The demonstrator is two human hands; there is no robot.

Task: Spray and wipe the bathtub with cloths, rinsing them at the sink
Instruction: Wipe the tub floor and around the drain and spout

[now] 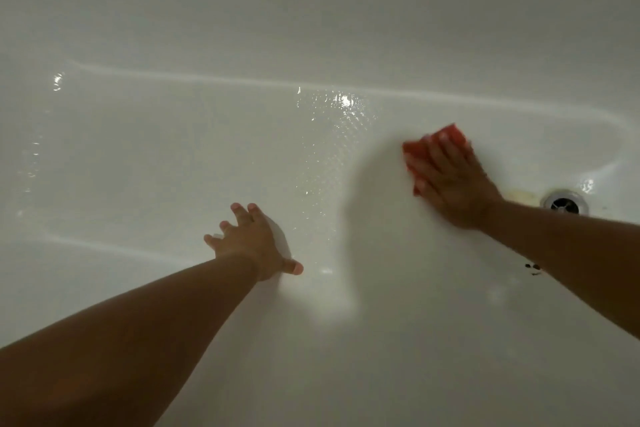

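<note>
White glossy bathtub: smooth enamel-like finish, wet sheen at centre. Round metal drain, right edge: shiny, chrome-look. Red cloth, right: soft, matt fabric.

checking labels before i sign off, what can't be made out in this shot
Head view only.
The red cloth: mostly under the right hand, motion-blurred.
Whatever lies beneath the left hand: hidden by its own back.
The dark specks on the bathtub: too small to identify.

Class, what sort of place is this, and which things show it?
Most likely a bathroom, looking into a white bathtub: its curved walls, a metal drain in the wet floor, and the right hand pressing a red cloth on it.
</note>
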